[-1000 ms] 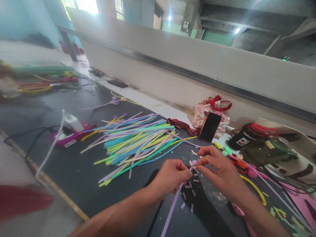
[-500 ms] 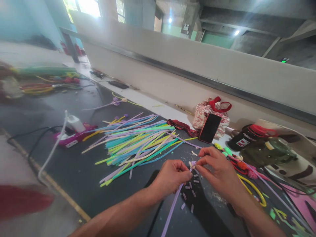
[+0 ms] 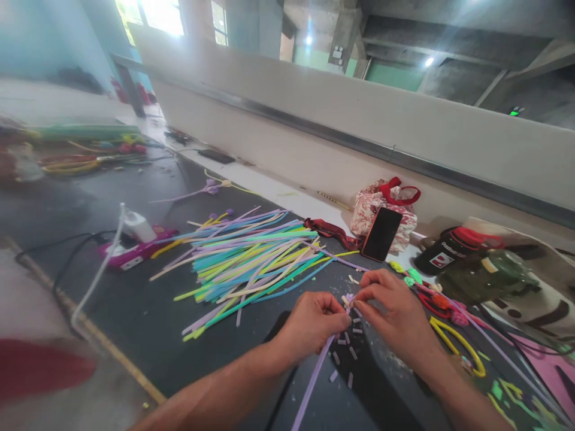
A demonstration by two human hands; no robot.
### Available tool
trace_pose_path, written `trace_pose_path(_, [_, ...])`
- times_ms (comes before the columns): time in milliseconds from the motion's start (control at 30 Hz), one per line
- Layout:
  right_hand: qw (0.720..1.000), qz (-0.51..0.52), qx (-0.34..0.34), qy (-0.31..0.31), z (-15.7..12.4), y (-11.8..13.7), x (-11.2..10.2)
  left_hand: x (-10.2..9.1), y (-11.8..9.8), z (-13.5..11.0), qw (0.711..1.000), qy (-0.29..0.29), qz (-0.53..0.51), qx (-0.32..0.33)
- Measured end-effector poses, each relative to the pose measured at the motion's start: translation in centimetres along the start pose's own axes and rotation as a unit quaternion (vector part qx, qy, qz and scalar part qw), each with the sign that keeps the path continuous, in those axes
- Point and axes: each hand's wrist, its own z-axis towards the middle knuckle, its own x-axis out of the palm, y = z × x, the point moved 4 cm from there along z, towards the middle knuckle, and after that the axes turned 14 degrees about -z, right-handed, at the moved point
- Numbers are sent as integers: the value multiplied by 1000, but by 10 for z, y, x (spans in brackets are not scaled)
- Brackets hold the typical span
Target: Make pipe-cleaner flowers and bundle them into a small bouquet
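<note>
My left hand [image 3: 311, 326] is closed in a pinch round a long lilac foam stem [image 3: 312, 383] that runs down toward me. My right hand [image 3: 393, 317] pinches the small purple and cream tip [image 3: 348, 299] at the top of that stem. The two hands nearly touch above a dark mat [image 3: 359, 383]. Several short cut pieces [image 3: 344, 350] lie scattered on the mat under the hands.
A big loose pile of coloured foam strips [image 3: 245, 257] lies to the left. A pink glue gun [image 3: 130, 251] with a white cable sits further left. A phone [image 3: 381, 233] leans on a patterned bag [image 3: 377, 209]. Bottles [image 3: 449, 251] and curled stems [image 3: 453, 335] lie right.
The hands stay together on the lilac stem; the right fingers have shifted slightly on the tip. The view has drifted a little.
</note>
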Motion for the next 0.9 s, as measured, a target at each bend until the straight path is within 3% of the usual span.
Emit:
trace_pose_path(333, [1000,-9,-9,4,2,3,-2,0,0,1,999,15,-30,-1])
trace_pose_path(667, [1000,21,9,-1,3,-2,-9,-3,2,4,993,21,-109,-44])
trace_pose_path(900, [984,74,109,-119,-14,-8,-36,-3,0,4,976,71,-199,-58])
